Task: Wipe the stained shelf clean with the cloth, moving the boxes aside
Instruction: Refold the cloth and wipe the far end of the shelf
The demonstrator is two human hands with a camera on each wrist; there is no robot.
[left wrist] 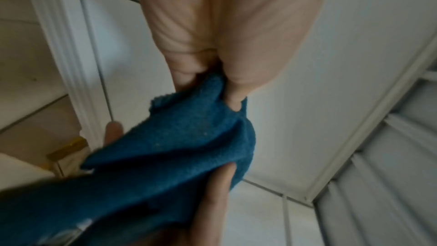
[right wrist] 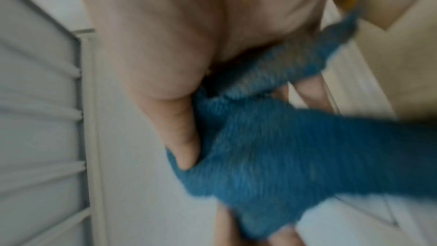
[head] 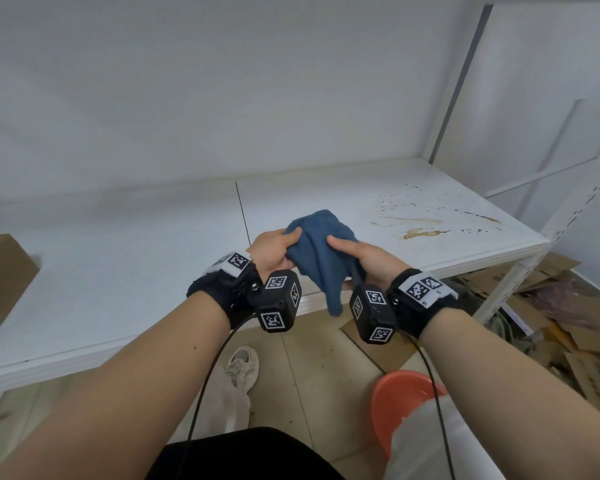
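White shelf [head: 326, 199] spans the view under and beyond both hands, w/ brown stains [head: 426, 228] just right of and beyond the right hand [head: 368, 259]. Cardboard box [head: 0, 282] sits on the shelf well left of the left hand [head: 274, 249]. Orange basin [head: 395, 400] on the floor below the right forearm; flattened cardboard [head: 551, 306] piled on the floor to the right of that hand, under the shelf edge. Blue cloth [head: 321, 254] is bunched btwn the two hands, above the shelf's front edge, one corner hanging down past the wrists. Left hand pinches the cloth's left side, thumb on top, fingers curled under. Right hand grips the right side, thumb laid across the fabric, fingers wrapped beneath. Right wrist view is blurred; left wrist view shows the left thumb and fingers clamped on a fold of cloth [left wrist: 189, 138].
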